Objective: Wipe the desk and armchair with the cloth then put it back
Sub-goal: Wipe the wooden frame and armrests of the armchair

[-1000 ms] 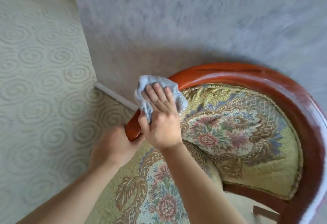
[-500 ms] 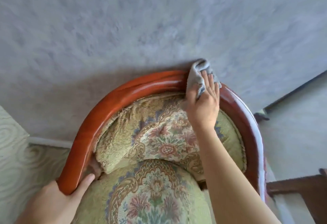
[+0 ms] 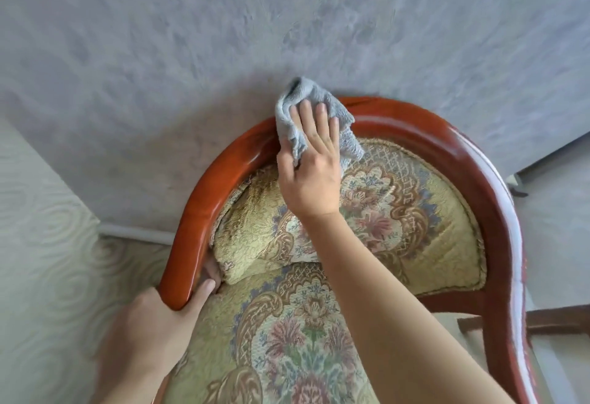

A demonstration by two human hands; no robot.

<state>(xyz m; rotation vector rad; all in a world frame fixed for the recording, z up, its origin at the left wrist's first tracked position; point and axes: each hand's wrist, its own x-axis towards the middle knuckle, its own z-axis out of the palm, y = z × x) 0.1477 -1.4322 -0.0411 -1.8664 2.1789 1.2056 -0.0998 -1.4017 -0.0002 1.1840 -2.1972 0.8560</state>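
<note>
the right hand point(image 3: 311, 169) presses a crumpled grey cloth point(image 3: 314, 116) onto the top of the armchair point(image 3: 204, 212), on its curved red-brown wooden rail, fingers laid fairly straight over the cloth and thumb tucked at its left edge. the left hand point(image 3: 156, 330) grips the near end of the same rail, thumb curled along the inner side. a floral back cushion point(image 3: 399, 212) leans inside the curve above the matching seat point(image 3: 287, 339). a mottled grey wall point(image 3: 191, 52) stands behind, patterned carpet point(image 3: 48, 276) at left
</note>
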